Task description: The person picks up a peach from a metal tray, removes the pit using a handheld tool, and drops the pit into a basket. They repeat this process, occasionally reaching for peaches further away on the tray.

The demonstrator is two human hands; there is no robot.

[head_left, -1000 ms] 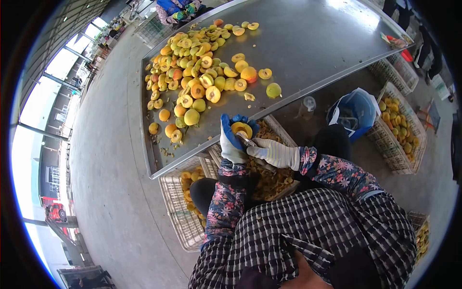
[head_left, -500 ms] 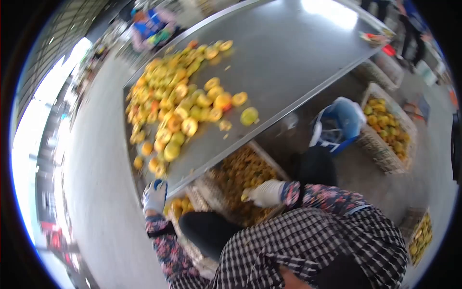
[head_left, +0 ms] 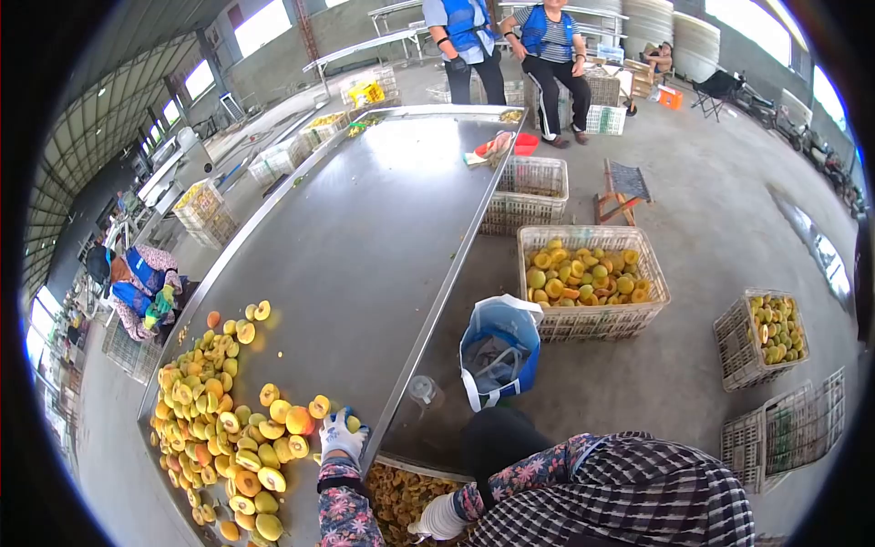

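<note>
My left hand (head_left: 341, 434), in a white and blue glove, reaches onto the metal table (head_left: 355, 228) near its edge. Its fingers are around a yellow-green fruit (head_left: 355, 423) beside the pile of halved fruit (head_left: 214, 401). Lower down, my right hand (head_left: 439, 520), in a white glove, is over a crate of small brown pieces (head_left: 396, 500) below the table's edge. The fingertips of that hand are too small and partly hidden to show what they hold.
A blue and white bag (head_left: 499, 351) stands beside the table, near a crate of halved fruit (head_left: 592, 310). More crates stand at the right. One co-worker (head_left: 141, 287) sits at the left; two people are beyond the table's far end.
The view has swung up and to the right. My left hand has moved from the table's corner to the fruit near the edge. My right hand remains over the crate.
</note>
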